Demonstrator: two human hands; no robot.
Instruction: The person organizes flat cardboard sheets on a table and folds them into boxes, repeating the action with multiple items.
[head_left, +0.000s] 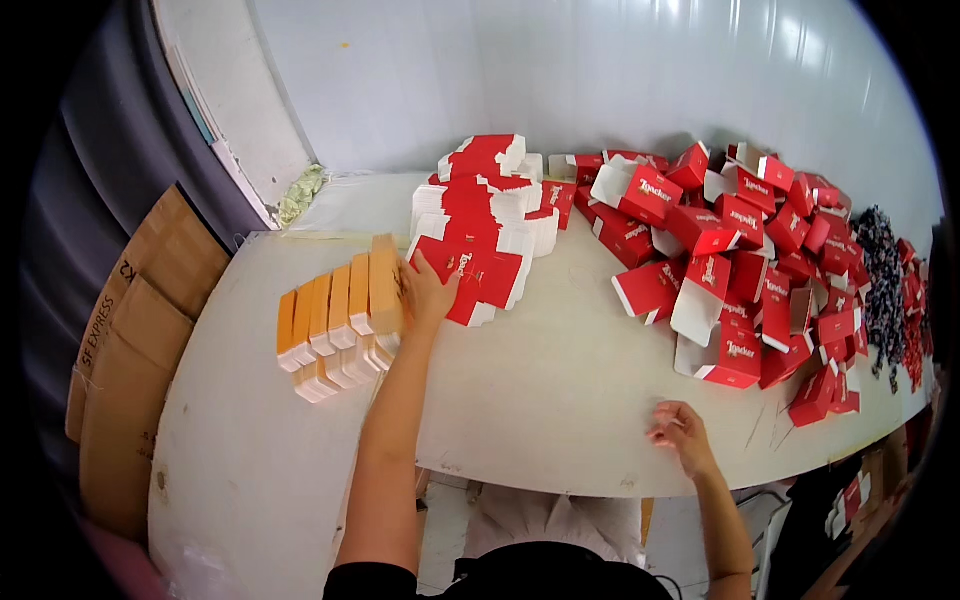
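My left hand (431, 291) touches the left edge of the top flat red carton blank (471, 274), its thumb lying over the printed face. Whether the fingers grip the card is hidden. That blank rests at the near end of a long, overlapping stack of red and white carton blanks (471, 210). Close beside the hand, on its left, stand bundles of orange and white folded card (340, 300). My right hand (681, 435) hovers over the front of the table, fingers loosely bent and apart, with nothing visible in it.
Folded red Loacker boxes (739, 352) lie heaped on the right of the pale table (540, 405). Dark (879, 277) and red (913, 330) piles of small items lie beyond. Flattened brown cardboard (124, 397) leans at left. Part of another person (862, 540) shows at lower right.
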